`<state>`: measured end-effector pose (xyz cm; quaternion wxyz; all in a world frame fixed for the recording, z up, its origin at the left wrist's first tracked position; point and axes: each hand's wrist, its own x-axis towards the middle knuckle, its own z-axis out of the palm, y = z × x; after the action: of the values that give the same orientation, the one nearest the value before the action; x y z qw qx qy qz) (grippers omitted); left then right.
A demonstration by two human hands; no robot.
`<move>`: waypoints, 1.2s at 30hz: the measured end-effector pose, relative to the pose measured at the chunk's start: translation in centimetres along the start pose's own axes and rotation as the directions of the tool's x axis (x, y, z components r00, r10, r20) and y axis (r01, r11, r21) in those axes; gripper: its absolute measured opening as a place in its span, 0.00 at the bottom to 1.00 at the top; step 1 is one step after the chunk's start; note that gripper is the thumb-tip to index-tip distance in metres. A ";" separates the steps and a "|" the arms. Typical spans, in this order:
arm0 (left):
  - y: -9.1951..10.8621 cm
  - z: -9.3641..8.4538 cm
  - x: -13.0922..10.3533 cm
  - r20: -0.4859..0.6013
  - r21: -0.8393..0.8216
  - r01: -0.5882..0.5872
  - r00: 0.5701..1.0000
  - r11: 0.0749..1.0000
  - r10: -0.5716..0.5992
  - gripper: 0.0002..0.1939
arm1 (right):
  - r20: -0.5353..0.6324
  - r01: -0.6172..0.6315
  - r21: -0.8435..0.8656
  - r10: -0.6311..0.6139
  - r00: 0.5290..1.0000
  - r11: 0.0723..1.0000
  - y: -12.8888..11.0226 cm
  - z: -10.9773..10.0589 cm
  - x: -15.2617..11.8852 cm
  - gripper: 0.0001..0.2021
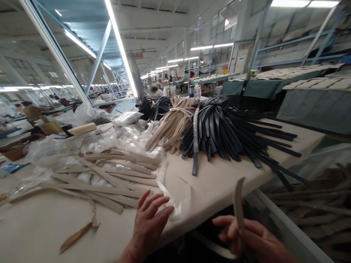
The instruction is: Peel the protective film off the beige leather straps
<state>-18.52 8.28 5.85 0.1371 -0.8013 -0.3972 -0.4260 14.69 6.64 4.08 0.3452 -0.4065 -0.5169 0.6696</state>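
Your right hand [248,239] hung just off the near edge of the cream-covered worktable [214,182], fingers curled shut around a narrow beige strap piece [238,204] that stood upright out of your grip, its rounded tip uppermost. Your left hand [149,223] lay flat and open on the tabletop, fingers spread, holding nothing; its fingertips [164,212] touched a crumpled clear plastic sheet [174,204] at the table's edge.

Just beyond your left hand lay a loose scatter of long beige strips [109,179], crossing one another over more clear plastic wrapping [128,140]. A single frayed tan scrap [75,237] sat apart, nearer to you on the left.

Farther back stood a bundle of beige straps [171,122] tied at its top, and beside it on the right a large fan of black straps [230,135] reaching to the table's right edge. One grey strap [195,138] lay across that black pile.

Behind ran shelves of pale flat pieces [287,72], possibly insoles, though too small to tell. People worked at distant benches [33,111].
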 end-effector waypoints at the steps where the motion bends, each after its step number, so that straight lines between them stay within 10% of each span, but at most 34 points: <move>1: 0.4 -0.2 -0.4 -0.017 0.000 0.002 1.000 1.000 -0.002 0.11 | 0.082 0.040 -0.046 -0.036 0.996 0.998 -0.4 1.0 1.1 0.24; 11: -0.2 -1.2 -0.2 -0.024 0.020 -0.006 1.000 1.000 0.007 0.09 | 0.517 0.460 -0.525 -0.161 0.841 0.716 -4.3 9.8 6.3 0.15; 25: -4.0 -0.2 1.6 -0.066 0.036 0.080 0.995 0.996 -0.077 0.09 | 0.475 0.032 -0.033 -0.013 0.880 0.999 -0.9 6.8 4.0 0.19; 36: -1.9 0.3 1.1 0.018 -0.032 0.054 0.998 0.998 -0.054 0.11 | 0.396 0.267 -0.178 -0.180 0.901 0.947 -4.4 8.6 10.0 0.20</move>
<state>-19.39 10.22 6.29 0.1089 -0.7960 -0.4128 -0.4291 2.84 12.90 7.70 0.2663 -0.2457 -0.6898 0.6268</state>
